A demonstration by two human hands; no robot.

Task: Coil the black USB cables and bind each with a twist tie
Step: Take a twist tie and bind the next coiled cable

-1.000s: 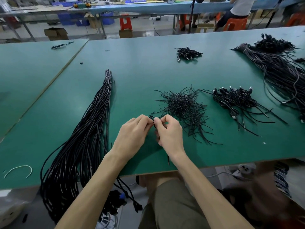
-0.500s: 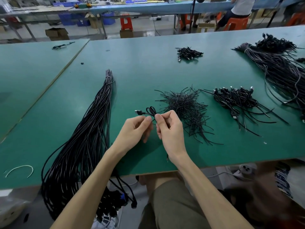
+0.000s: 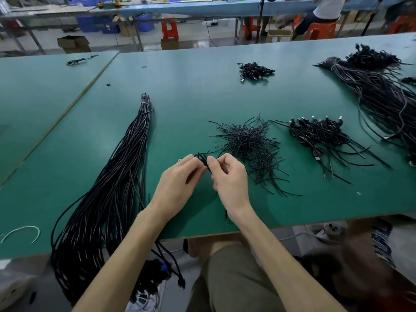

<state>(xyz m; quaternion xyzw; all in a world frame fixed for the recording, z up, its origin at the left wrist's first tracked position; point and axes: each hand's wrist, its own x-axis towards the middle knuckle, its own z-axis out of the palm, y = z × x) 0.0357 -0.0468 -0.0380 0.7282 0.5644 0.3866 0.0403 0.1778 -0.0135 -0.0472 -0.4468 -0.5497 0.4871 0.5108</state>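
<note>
My left hand [image 3: 177, 183] and my right hand [image 3: 229, 179] meet over the green table [image 3: 191, 97], both pinching a small coiled black USB cable [image 3: 202, 159] between their fingertips. Most of the coil is hidden by my fingers, and a thin end hangs below my right wrist. A loose heap of black twist ties [image 3: 249, 145] lies just right of my hands. Further right sits a pile of bound cables with plugs [image 3: 319, 134]. A long bundle of uncoiled black cables [image 3: 112, 188] runs down the left side and hangs over the front edge.
A small pile of bound cables [image 3: 255, 70] lies at the back centre. A large tangle of cables [image 3: 382, 95] fills the far right. A white cord [image 3: 22, 230] rests at the near left. A seated person [image 3: 324, 12] is at the bench behind.
My hands have closed together on the small coil again; half a second ago its loops and plug stuck out above my fingers, now they are mostly covered.
</note>
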